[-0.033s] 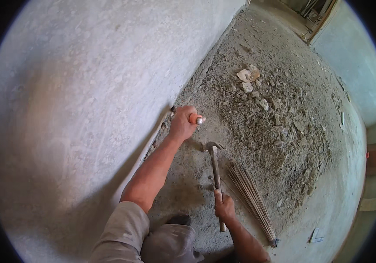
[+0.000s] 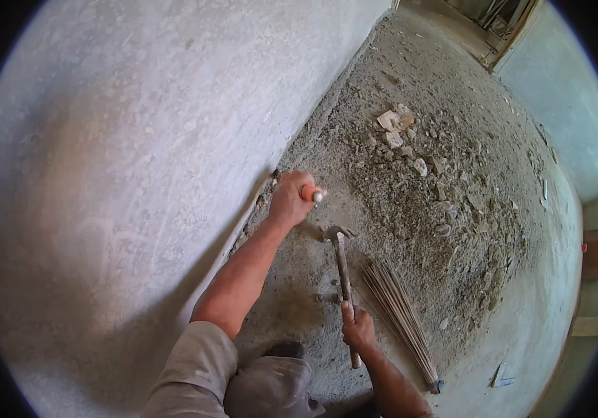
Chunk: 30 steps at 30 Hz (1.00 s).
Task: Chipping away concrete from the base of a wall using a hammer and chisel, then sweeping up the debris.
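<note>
My left hand (image 2: 290, 200) is closed around an orange-handled chisel (image 2: 312, 194) at the foot of the wall. The handle's metal end points up toward me; the blade is hidden behind the hand. My right hand (image 2: 359, 329) grips a claw hammer (image 2: 343, 268) by its lower handle. The worn metal head lies away from me, below and right of the chisel and apart from it. Just right of the hammer, a bundle of thin sticks, a hand broom (image 2: 402, 317), lies on the floor with its tied end toward me.
A pale plastered wall (image 2: 139, 139) rises close on my left. Grey rubble (image 2: 445, 181) covers much of the floor ahead and to the right, with broken pale chunks (image 2: 395, 120) on it. A small flat pale piece (image 2: 502, 375) lies at the lower right. A doorway opens at the far top right.
</note>
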Tool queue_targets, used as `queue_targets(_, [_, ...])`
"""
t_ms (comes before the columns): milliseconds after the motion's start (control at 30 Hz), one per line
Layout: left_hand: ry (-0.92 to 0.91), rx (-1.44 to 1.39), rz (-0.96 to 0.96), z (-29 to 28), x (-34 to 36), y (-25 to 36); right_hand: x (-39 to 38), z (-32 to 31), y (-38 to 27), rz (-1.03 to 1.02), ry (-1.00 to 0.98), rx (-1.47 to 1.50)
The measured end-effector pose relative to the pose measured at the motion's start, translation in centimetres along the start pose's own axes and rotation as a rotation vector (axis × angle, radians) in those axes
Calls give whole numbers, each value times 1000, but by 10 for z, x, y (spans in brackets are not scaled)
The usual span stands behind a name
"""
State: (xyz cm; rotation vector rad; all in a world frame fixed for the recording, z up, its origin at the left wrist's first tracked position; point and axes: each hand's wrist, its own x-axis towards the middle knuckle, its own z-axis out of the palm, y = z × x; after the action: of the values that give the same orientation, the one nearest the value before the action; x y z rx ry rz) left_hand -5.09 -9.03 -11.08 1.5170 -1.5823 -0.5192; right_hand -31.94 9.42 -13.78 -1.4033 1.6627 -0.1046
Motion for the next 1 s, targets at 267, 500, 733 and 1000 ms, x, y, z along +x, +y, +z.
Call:
queue_targets(267, [13,-501,-80,-36,29,21,20,-13,-12,60,-263,332])
queue_targets(500, [38,-327,-46,-63,13,8,12,-10,-34,181,-262,318])
queue_targets(733, [61,-269,-53,-61,13,-3,3,-29,-52,-32,-100,200])
queue_targets(1000, [12,-240,-105,-62,24,4,-35,-94,-140,-286,-27,575])
